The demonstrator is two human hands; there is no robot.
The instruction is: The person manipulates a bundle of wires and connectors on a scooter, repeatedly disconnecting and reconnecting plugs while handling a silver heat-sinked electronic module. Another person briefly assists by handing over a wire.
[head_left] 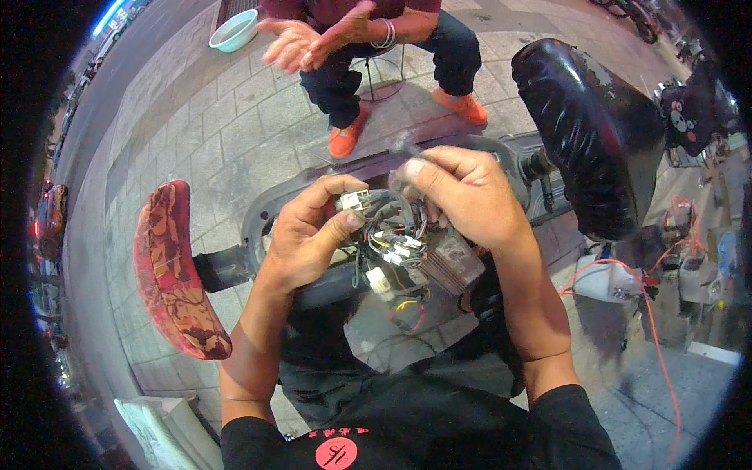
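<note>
My left hand (313,227) grips a white plug connector (354,201) between thumb and fingers. Beside it, my right hand (470,192) is closed in a pinch above the wires; a dark, blurred strip or wire end (406,149) sticks out past its fingers, too smeared to name. A tangled wiring harness (392,215) runs between both hands. From it hang several small white connectors (398,249) and a larger white connector (379,280). Under my right hand lies a finned metal controller box (450,268). These parts sit over the open grey body of a seated scooter (274,188).
A patterned red seat (176,274) stands left and a black seat (591,141) right. Across from me sits a person (376,47) with both hands raised, wearing orange shoes (345,137). An orange cable (654,337) trails at right near a white container (603,278). A light-blue basin (233,31) lies behind.
</note>
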